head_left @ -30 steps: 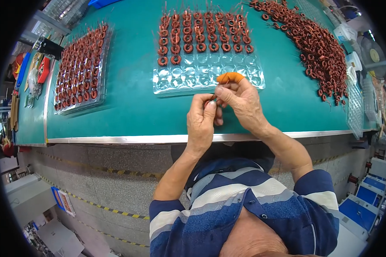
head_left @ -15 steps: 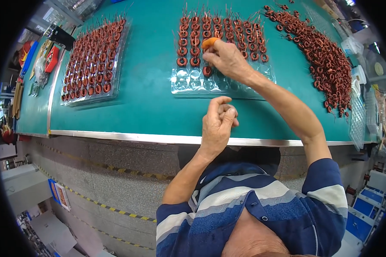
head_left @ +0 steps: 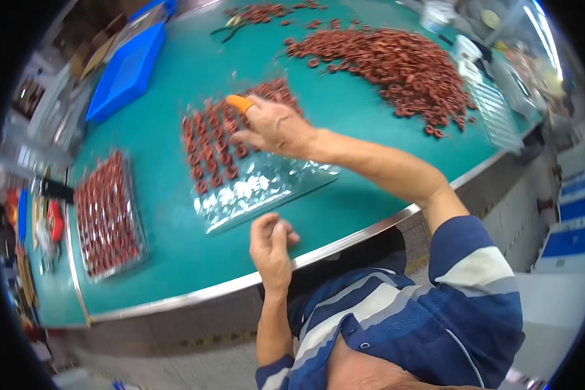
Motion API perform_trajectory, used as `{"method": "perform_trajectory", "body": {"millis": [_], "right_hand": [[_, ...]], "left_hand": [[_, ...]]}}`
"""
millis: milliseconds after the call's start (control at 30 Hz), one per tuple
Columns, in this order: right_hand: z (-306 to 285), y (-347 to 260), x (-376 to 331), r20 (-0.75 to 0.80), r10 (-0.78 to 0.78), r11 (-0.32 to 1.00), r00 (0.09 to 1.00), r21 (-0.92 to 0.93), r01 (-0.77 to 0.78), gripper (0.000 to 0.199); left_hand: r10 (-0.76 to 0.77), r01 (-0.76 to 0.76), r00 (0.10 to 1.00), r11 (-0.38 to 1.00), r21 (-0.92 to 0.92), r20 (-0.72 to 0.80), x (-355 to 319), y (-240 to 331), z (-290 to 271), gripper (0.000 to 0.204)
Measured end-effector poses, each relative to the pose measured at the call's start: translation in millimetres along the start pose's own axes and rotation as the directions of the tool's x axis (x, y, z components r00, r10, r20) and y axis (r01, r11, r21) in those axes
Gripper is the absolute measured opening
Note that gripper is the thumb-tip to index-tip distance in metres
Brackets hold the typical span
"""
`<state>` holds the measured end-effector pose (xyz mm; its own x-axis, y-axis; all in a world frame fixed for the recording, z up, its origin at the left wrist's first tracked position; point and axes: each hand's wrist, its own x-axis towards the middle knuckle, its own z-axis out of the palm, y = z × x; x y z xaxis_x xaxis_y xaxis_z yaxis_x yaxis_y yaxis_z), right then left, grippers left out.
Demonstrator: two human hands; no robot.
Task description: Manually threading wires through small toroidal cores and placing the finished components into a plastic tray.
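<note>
My right hand (head_left: 281,127), with an orange cover on one finger, reaches over a clear plastic tray (head_left: 244,207) holding rows of small copper-red wire coils (head_left: 208,146). Its thumb and covered finger are apart above the coils, and I see nothing between them; the other fingers are partly hidden. Closer to me, my left hand (head_left: 272,250) hovers by the table's front edge with its fingers curled in toward the thumb. Whatever it may hold is hidden. The tray's near part shows bare pockets.
A large heap of loose coils (head_left: 396,68) spreads across the green table (head_left: 344,224) at the far right. On the left lies another filled tray (head_left: 110,221). A blue bin (head_left: 127,71) and cutters with pale handles (head_left: 233,23) are farther back. Clear trays (head_left: 495,117) lie at the right edge.
The whole view has swung to the right, so the table appears tilted and the blue bin shows. My right hand stays over the tray, its thumb and covered finger wider apart. My left hand remains curled.
</note>
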<state>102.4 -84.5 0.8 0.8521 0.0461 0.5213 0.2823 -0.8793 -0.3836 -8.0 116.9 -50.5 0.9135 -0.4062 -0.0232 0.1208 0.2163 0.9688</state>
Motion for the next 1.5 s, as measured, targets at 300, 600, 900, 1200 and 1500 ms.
{"method": "perform_trajectory", "body": {"millis": [300, 600, 900, 1200, 1500], "right_hand": [[-140.5, 223.2, -60.2, 0.261, 0.284, 0.533, 0.923, -0.843, 0.074, 0.051], [-82.8, 244.2, -26.5, 0.164, -0.027, 0.836, 0.986, -0.537, 0.112, 0.016], [-106.0, 72.4, -93.5, -0.031, 0.519, 0.745, 0.854, 0.506, -0.435, 0.031], [-101.0, 16.6, -145.5, -0.282, 0.546, 0.789, 0.789, 0.49, -0.371, 0.037], [-103.0, 28.0, -156.7, -0.125, 0.529, 0.657, 0.839, 0.686, -0.313, 0.031]], "left_hand": [[0.021, -0.017, 0.995, 0.999, -0.043, 0.097, 1.9, -2.0, 10.4, 0.016], [-0.047, 0.037, 0.992, 0.996, 0.084, 0.119, 6.5, 3.1, 13.2, 0.015], [0.504, -0.725, 0.687, 0.422, 0.545, 0.524, 99.7, 14.4, 119.5, 0.05], [0.234, -0.405, 0.859, 0.855, 0.325, 0.456, 107.9, 4.9, 105.0, 0.028], [0.067, -0.307, 0.745, 0.918, 0.251, 0.663, 92.8, 14.0, 109.1, 0.021]]}}
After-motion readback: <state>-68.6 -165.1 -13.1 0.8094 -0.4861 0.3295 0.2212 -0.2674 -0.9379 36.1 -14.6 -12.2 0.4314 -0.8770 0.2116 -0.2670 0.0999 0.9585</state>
